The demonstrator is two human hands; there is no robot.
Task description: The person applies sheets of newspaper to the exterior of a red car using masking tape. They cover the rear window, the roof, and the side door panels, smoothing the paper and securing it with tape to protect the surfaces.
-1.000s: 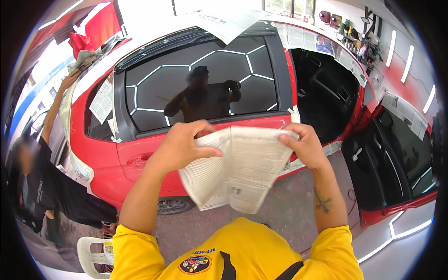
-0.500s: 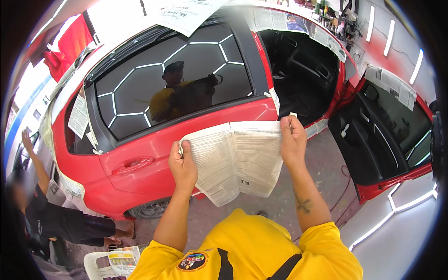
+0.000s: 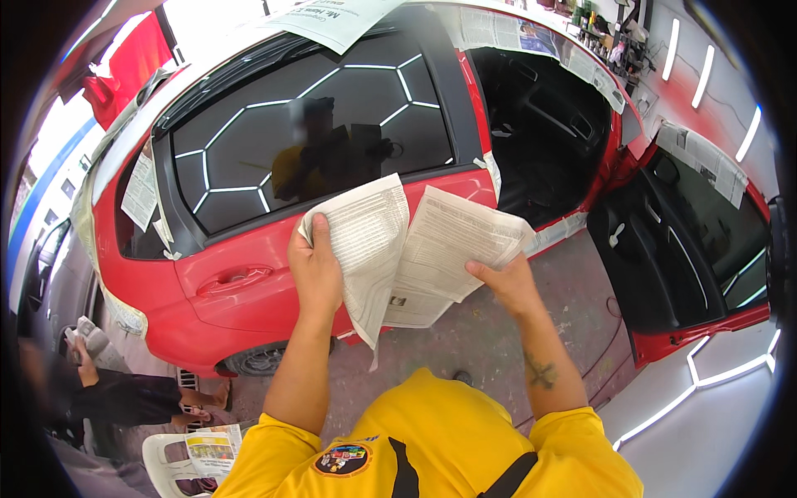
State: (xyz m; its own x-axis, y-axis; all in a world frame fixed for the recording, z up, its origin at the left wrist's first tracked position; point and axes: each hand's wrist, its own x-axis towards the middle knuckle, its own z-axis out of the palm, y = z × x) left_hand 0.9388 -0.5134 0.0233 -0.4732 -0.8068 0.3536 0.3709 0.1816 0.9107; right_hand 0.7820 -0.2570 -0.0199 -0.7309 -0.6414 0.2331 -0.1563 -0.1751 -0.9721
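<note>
In front of my chest I hold a newspaper sheet [image 3: 455, 245] stretched between both hands. A gap splits it from the top edge down the middle, and the left part [image 3: 372, 236] overlaps the right part lower down; whether they are still joined there I cannot tell. My left hand [image 3: 317, 270] grips the left part, thumb on its front. The lower right part is pinched by my right hand [image 3: 508, 285], thumb on top. Behind the paper stands a red car [image 3: 249, 311], its rear door closed with a dark, reflective window [image 3: 315, 133].
An open front door [image 3: 664, 249] juts out on the right, newspaper taped along its top. Masking paper [image 3: 498, 29] lines the roof edge. At the lower left are a white plastic chair [image 3: 158, 456] with newspaper on it and another person [image 3: 124, 398] holding paper. A thin hose crosses the floor.
The newspaper, one spread sheet before, now has its halves parted at the top. My right hand has moved down and inward. The other person's raised arm has come down, with paper in hand.
</note>
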